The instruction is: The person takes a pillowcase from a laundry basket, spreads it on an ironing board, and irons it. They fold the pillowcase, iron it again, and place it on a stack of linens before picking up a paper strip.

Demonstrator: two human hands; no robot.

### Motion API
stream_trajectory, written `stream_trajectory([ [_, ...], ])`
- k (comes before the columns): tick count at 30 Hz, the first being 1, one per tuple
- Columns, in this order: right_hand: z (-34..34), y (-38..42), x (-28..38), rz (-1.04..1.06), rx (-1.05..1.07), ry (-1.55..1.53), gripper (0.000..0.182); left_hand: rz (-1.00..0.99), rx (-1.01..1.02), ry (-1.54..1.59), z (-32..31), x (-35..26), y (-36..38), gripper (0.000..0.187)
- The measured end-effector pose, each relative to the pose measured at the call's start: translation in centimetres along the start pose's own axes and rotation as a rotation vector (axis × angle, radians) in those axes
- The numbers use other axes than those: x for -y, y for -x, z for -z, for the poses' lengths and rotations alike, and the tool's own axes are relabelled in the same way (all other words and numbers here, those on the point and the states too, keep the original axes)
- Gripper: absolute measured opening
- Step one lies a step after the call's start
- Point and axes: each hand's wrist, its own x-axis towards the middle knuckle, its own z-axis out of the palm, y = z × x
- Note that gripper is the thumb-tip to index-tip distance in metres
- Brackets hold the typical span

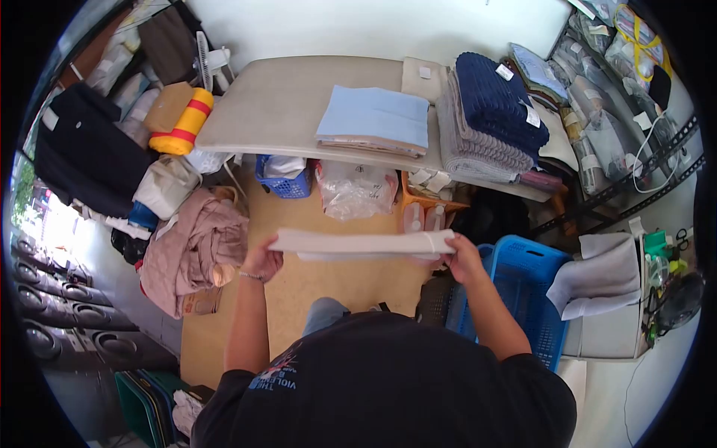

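My left hand [261,260] and my right hand [464,259] are closed on the two ends of a long, off-white folded cloth [358,243]. It is stretched level between them above the floor, slightly blurred, with a thin pale line across it near the right end. Beyond it, a stack of flat folded cloths with a light blue one [377,116] on top lies on the padded grey-beige table [284,89]. Some of my fingers are hidden behind the cloth.
Right of the stack sit folded grey towels [478,142] and navy ribbed towels [497,97]. A blue plastic basket [523,261] stands by my right forearm. Pink quilted fabric [194,246] is heaped at left. Under the table are a small blue basket [284,183] and a plastic bag [357,188].
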Motion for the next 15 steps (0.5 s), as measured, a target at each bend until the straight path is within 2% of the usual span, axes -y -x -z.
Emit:
stream_trajectory([
  [4,-5.6,-4.9,8.8,0.14,0.018,0.033,0.023,-0.21,0.118,-0.004,-8.7,-9.3,-5.7,0.012],
  [7,-8.2,-10.8,13.9,0.311,0.033,0.007,0.026,-0.272,0.268,-0.03,-13.5,-16.2,-12.7,0.013],
  [12,-12.8,-19.4,22.8,0.506,-0.04,-0.093,0.024,-0.246,0.381,-0.201,-23.0,-26.1,-23.9,0.014],
  [14,-14.5,-21.8,25.7,0.642,-0.111,-0.143,0.026,-0.2,0.416,-0.27,-25.7,-28.3,-27.5,0.014],
  [15,-15.3,-22.9,27.0,0.64,-0.127,-0.143,0.026,-0.155,0.433,-0.334,-26.6,-29.0,-29.1,0.014],
])
